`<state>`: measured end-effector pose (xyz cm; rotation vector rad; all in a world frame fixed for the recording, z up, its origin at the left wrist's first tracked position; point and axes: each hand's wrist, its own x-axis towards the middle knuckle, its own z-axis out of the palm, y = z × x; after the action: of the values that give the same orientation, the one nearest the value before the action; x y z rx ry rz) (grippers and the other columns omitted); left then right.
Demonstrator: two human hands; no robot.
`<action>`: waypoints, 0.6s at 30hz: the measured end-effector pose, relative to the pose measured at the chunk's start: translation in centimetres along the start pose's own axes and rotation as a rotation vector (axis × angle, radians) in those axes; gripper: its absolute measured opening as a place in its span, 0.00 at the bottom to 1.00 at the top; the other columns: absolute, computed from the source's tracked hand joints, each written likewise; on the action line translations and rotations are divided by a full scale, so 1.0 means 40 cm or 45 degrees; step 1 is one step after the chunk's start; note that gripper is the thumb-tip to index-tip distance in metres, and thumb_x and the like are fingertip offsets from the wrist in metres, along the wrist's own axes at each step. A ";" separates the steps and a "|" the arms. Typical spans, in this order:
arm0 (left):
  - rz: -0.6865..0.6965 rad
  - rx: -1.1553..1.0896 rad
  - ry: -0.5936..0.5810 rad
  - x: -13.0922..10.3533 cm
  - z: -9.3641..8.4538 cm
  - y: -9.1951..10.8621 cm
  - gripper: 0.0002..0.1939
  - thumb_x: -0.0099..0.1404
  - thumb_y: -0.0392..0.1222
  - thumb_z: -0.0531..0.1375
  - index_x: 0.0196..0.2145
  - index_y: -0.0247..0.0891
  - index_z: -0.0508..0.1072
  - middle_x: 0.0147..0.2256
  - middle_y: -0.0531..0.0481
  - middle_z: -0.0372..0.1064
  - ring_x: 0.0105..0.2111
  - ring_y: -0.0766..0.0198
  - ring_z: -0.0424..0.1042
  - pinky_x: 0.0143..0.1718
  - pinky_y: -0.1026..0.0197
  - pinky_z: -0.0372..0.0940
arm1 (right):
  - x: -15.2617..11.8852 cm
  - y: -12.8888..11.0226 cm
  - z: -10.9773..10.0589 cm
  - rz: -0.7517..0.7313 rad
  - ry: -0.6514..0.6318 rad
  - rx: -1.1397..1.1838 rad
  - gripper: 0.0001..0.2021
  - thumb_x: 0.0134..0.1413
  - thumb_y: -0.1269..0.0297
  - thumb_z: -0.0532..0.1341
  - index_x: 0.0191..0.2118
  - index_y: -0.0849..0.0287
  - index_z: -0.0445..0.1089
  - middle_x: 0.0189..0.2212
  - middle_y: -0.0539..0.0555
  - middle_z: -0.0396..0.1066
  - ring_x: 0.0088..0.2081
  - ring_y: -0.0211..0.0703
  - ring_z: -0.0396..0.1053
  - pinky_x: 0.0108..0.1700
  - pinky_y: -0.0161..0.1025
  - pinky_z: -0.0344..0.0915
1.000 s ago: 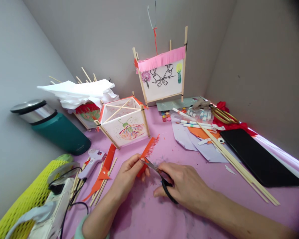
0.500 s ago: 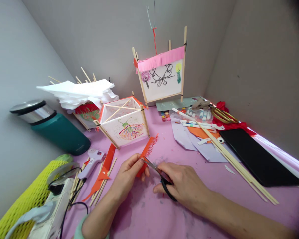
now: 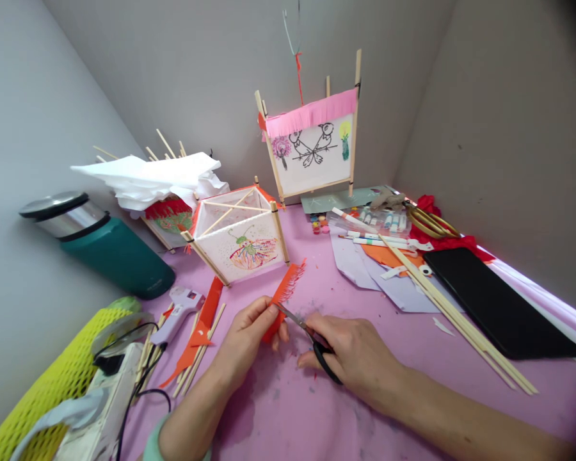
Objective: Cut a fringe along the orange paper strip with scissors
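Observation:
My left hand (image 3: 252, 325) pinches a red-orange paper strip (image 3: 288, 285), whose right edge is cut into a fine fringe. In my right hand (image 3: 350, 349) are black-handled scissors (image 3: 324, 362), fingers and thumb through the loops, their blades at the strip beside my left fingertips. Just behind stands a lantern frame (image 3: 252, 253) of sticks and white paper with an insect drawing. A larger lantern (image 3: 312, 150) with pink fringe and two drawn birds hangs from a red cord at the back.
On the left are a teal bottle (image 3: 120, 256), a glue gun (image 3: 177, 310), a power strip (image 3: 105, 397) and red paper scraps (image 3: 199, 339) over sticks. Wooden sticks (image 3: 451, 320), markers (image 3: 379, 240), lilac paper sheets (image 3: 403, 298) and a black tablet-like slab (image 3: 499, 304) lie on the right.
The scissors and my right hand have shifted very slightly right, and the blades look a little closer together. My left hand keeps its hold on the strip.

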<state>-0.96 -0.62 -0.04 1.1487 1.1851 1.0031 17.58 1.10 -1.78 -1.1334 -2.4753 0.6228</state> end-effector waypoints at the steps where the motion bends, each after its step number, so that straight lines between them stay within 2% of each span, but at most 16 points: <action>1: -0.009 0.001 0.003 0.000 0.000 0.000 0.13 0.64 0.47 0.54 0.27 0.36 0.65 0.23 0.52 0.69 0.20 0.69 0.61 0.26 0.65 0.55 | 0.000 0.000 0.000 0.000 -0.002 0.000 0.15 0.52 0.49 0.61 0.32 0.57 0.66 0.25 0.47 0.70 0.26 0.38 0.65 0.28 0.32 0.54; 12: 0.010 0.020 -0.010 0.000 -0.001 0.000 0.13 0.65 0.46 0.53 0.28 0.35 0.66 0.22 0.53 0.68 0.20 0.70 0.61 0.25 0.66 0.55 | -0.007 0.001 0.004 -0.009 0.043 0.030 0.14 0.54 0.50 0.59 0.32 0.57 0.65 0.25 0.47 0.70 0.26 0.37 0.65 0.28 0.33 0.52; 18: -0.020 0.037 -0.038 -0.004 0.001 -0.005 0.12 0.63 0.46 0.55 0.28 0.35 0.67 0.22 0.52 0.68 0.21 0.69 0.62 0.26 0.65 0.57 | -0.008 -0.005 0.004 0.011 0.080 0.043 0.15 0.49 0.50 0.64 0.32 0.56 0.65 0.27 0.48 0.69 0.26 0.37 0.64 0.28 0.33 0.52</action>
<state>-0.93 -0.81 -0.20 1.1717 1.1869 0.9568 17.58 0.68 -1.86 -1.1340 -2.3996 0.6194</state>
